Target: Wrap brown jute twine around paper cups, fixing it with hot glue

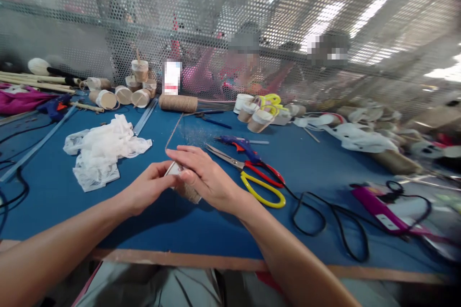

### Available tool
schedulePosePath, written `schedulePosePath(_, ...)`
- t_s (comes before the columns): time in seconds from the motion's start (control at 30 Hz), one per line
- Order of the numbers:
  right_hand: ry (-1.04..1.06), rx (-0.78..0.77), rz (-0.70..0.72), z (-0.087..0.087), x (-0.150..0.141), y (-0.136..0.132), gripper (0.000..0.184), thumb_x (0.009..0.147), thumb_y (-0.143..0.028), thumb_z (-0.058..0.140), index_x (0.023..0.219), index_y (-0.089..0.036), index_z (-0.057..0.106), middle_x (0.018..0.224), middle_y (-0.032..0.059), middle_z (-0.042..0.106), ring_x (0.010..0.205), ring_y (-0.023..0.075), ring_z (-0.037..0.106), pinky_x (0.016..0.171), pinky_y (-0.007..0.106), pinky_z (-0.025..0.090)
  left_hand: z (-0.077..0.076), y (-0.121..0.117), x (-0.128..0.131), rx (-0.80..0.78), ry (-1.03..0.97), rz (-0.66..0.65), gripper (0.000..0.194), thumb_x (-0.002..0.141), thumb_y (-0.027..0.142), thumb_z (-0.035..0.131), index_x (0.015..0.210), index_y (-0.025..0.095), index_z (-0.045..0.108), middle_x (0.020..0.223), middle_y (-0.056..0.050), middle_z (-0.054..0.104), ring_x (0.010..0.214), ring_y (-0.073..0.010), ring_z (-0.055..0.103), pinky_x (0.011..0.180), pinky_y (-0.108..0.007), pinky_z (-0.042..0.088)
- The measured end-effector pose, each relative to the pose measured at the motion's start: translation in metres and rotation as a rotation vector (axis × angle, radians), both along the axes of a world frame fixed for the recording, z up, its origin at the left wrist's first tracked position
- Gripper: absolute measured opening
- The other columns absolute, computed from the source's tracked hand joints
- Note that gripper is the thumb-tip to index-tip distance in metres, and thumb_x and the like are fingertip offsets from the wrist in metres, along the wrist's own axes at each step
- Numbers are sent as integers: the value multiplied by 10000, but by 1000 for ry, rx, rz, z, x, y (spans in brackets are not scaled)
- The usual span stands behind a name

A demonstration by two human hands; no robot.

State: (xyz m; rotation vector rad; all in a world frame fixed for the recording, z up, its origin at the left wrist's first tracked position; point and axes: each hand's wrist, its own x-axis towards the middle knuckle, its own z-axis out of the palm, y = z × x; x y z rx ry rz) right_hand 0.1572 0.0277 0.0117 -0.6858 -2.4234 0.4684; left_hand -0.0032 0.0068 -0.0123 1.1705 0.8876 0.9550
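The small cup [188,193] lies between left hand [149,186] and right hand [209,172], both hands' fingers clamped on it, its long axis slanting from the left fingers down rightward. Twine [174,131] stretches beyond the fingers toward the roll [178,103]; scissors [242,165] lie just right of them.

My right hand [207,170] could pass along the near blue tabletop [216,237] — scissors [238,165] and looped black cord [309,235] block the right, crumpled white fabric [104,148] the left.
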Motion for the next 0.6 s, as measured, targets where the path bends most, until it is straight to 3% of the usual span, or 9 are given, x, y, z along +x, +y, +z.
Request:
schedulePosePath(0.07, -1, 1, -9, 2, -2, 2, 572, 909, -481, 210, 1182, -85, 520, 1207, 109, 567, 1166, 196, 439, 986, 382, 348, -3, 2, -1, -18, -11, 1, 94, 649, 203, 597, 702, 132, 626, 640, 22, 587, 667, -126, 495, 678, -232, 375)
schedulePosePath(0.13, 0, -48, -115, 7, 0, 7, 498, 915, -438, 254, 1179, -114, 525, 1190, 84, 582, 1116, 163, 494, 952, 326, 387, -4, 3, -2, -43, -29, -14, 114, 652, 195, 600, 736, 133, 646, 655, 18, 605, 685, -130, 504, 690, -231, 371)
schedulePosePath(0.27, -52, -152, -494, 17, 29, 30, 377, 914, -356, 312, 1134, -160, 548, 1042, 59, 654, 845, 132, 630, 757, 269, 490, -1, 2, -2, -77, -70, -12, 171, 655, 193, 621, 805, 130, 675, 694, 2, 640, 693, -134, 517, 698, -232, 372)
schedulePosePath(0.37, -129, -155, -747, 19, 67, 53, 335, 908, -311, 342, 897, -134, 626, 829, 91, 671, 722, 172, 632, 688, 320, 489, 1, 1, -2, -77, -93, -15, 193, 651, 183, 625, 825, 126, 685, 706, -13, 655, 698, -142, 528, 698, -238, 378)
schedulePosePath(0.47, -237, -199, -906, 8, 103, 69, 202, 852, -301, 495, 830, -143, 619, 851, 69, 638, 795, 181, 604, 714, 335, 481, 2, 1, -2, -71, -125, -40, 194, 655, 175, 618, 829, 130, 690, 709, -14, 661, 700, -137, 530, 702, -233, 385)
schedulePosePath(0.6, -286, -288, -980, -14, 123, 79, 237, 868, -315, 480, 1033, -166, 563, 1041, 48, 577, 872, 162, 576, 736, 337, 488, 2, 0, -2, -58, -106, -43, 203, 673, 168, 607, 858, 146, 688, 730, -3, 661, 704, -123, 528, 694, -216, 385)
